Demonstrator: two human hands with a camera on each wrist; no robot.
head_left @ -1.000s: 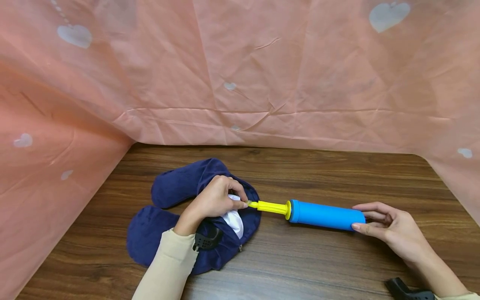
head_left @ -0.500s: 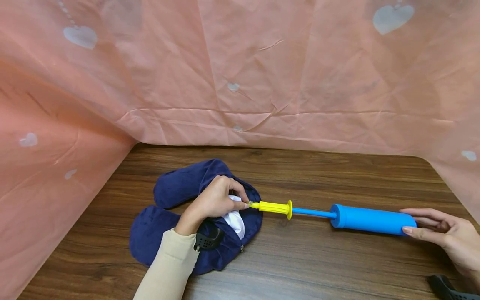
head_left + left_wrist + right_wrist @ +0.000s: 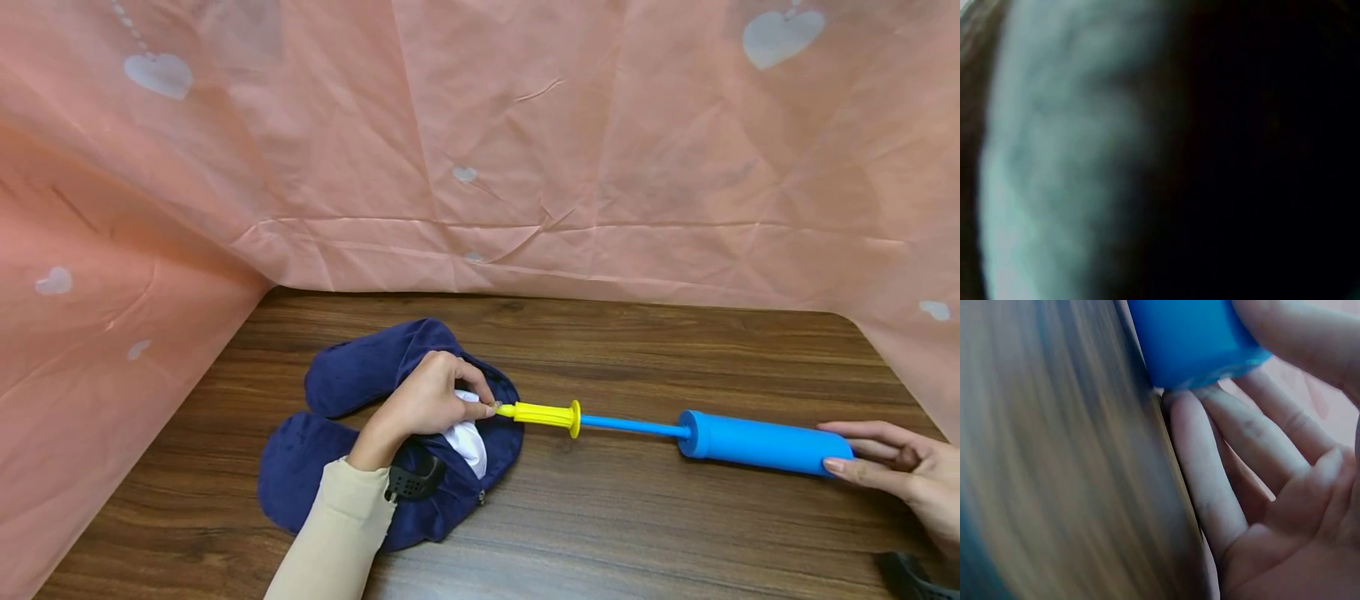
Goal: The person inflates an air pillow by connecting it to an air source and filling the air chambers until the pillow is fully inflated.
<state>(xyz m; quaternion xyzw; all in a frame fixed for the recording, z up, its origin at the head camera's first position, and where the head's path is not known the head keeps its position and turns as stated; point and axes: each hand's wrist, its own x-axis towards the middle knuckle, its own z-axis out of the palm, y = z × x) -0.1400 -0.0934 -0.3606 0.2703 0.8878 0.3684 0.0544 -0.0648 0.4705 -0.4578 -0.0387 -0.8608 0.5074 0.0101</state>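
A navy U-shaped neck pillow (image 3: 352, 375) lies on the table, its cover parted around a white inner piece (image 3: 467, 446). Over it, my left hand (image 3: 431, 400) pinches the tip of a hand pump's yellow nozzle end (image 3: 543, 414) between thumb and forefinger; a small clear piece shows at the fingertips. From the yellow part a thin blue rod runs right into the pump's blue barrel (image 3: 765, 443). My right hand (image 3: 911, 471) holds the barrel's far end between thumb and fingers. In the right wrist view, the barrel's end (image 3: 1197, 344) sits among the fingers. The left wrist view is dark and blurred.
The wooden table (image 3: 637, 533) extends beneath everything. A pink cloth with pale hearts (image 3: 525, 150) hangs along the back and both sides. A small zipper pull (image 3: 482, 497) shows at the pillow's edge. Black straps sit at both wrists.
My right hand has drawn the blue barrel to the right, exposing the thin rod, with only a little more travel in the last half second. My left hand keeps its pinch at the nozzle.
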